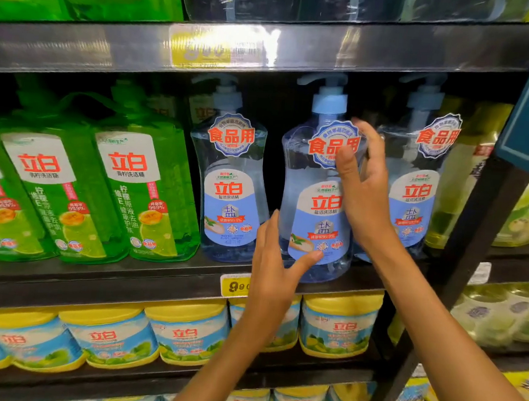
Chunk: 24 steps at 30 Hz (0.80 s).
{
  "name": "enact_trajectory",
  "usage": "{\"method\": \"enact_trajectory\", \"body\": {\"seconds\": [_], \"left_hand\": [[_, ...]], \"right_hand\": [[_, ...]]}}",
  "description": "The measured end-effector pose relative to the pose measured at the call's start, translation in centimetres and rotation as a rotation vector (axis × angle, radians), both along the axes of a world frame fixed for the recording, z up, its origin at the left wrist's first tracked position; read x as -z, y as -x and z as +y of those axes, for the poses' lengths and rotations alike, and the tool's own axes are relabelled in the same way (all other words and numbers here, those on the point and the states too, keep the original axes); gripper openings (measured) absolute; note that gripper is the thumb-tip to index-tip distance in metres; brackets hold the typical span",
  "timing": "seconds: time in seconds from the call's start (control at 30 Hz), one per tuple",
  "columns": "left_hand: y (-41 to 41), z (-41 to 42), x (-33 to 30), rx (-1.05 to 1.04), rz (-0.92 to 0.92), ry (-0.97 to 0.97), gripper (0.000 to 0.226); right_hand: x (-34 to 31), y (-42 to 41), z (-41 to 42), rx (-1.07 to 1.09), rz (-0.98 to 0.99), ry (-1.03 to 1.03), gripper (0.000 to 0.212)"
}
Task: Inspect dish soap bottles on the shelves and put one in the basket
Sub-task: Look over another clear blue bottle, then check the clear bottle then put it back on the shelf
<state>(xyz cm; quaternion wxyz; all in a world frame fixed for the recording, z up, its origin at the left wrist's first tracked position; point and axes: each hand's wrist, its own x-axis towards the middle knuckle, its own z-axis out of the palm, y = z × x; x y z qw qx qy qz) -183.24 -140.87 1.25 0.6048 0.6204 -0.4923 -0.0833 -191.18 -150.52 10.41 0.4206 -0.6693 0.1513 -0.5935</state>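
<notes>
The middle blue pump bottle (318, 201) stands upright at the shelf (155, 282) edge, its long axis vertical, between two released grips: the right hand (363, 189) touching its upper right side, nearer than the left hand (275, 272) by its base.

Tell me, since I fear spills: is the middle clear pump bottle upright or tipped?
Upright: the middle clear pump bottle stands base-down on the shelf, pump on top.

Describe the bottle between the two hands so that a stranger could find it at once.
On the middle shelf, right of the green bottles, stand three clear blue pump bottles. It is the middle bottle, which sits furthest forward, with the left hand at its base and the right hand at its shoulder.
</notes>
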Motion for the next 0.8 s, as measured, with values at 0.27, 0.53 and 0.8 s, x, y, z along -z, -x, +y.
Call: {"method": "enact_trajectory", "body": {"seconds": [0.27, 0.53, 0.8], "left_hand": [[1.8, -0.5, 0.2, -0.472, -0.558, 0.065, 0.079], [1.3, -1.6, 0.5, -0.453, -0.582, -0.049, 0.075], [1.3, -2.4, 0.7, -0.472, -0.635, -0.089, 0.067]], "right_hand": [[1.1, -0.9, -1.0, 0.086, -0.072, 0.081, 0.051], [1.5, -2.3, -2.3, 0.08, -0.073, 0.012, 0.062], [1.4, -2.8, -2.5, 0.098, -0.001, -0.03, 0.058]]}}
